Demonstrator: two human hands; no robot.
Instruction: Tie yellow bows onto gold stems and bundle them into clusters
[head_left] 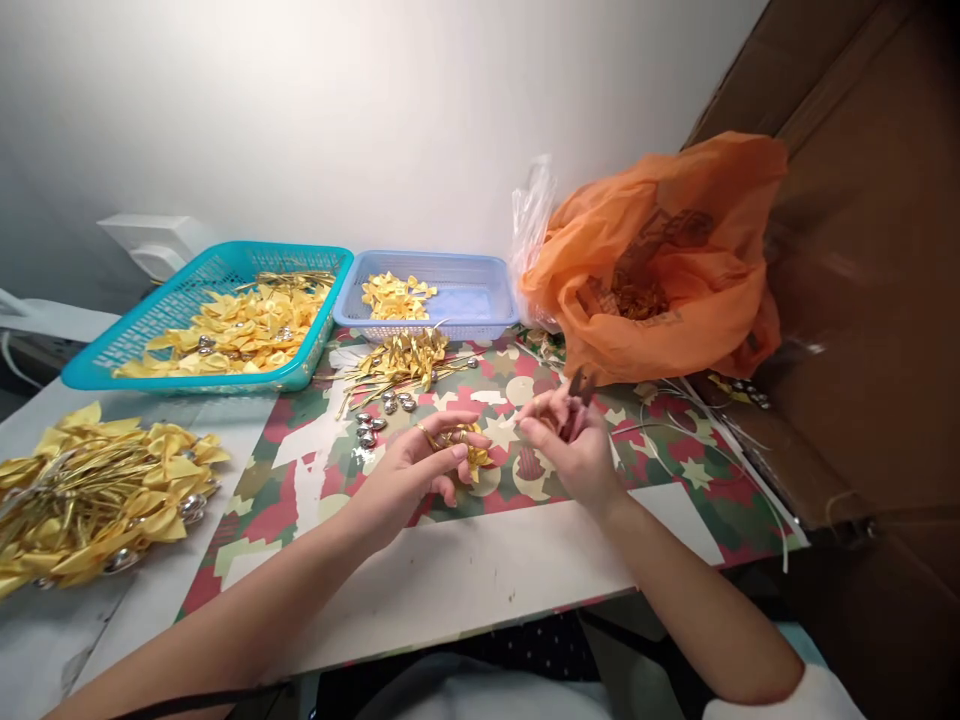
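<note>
My left hand (420, 465) is over the patterned sheet with its fingers spread and curved. A yellow ribbon bow (478, 460) shows between and just past its fingertips; whether it touches them I cannot tell. My right hand (577, 445) is closed, thumb and forefinger pinched together. Dark-bladed snips (581, 385) stick up from its grip, the handles hidden in the palm. Beyond my left hand lies a small pile of yellow bows with gold stems (409, 355). Several silver bells (367, 428) lie close to that pile.
A teal basket (300, 375) of yellow bows stands at the back left, beside a blue basket (480, 325) with fewer bows. An orange plastic bag (675, 340) stands open at the right. A large bunch of bows (112, 490) lies left. White strands (660, 450) trail at right.
</note>
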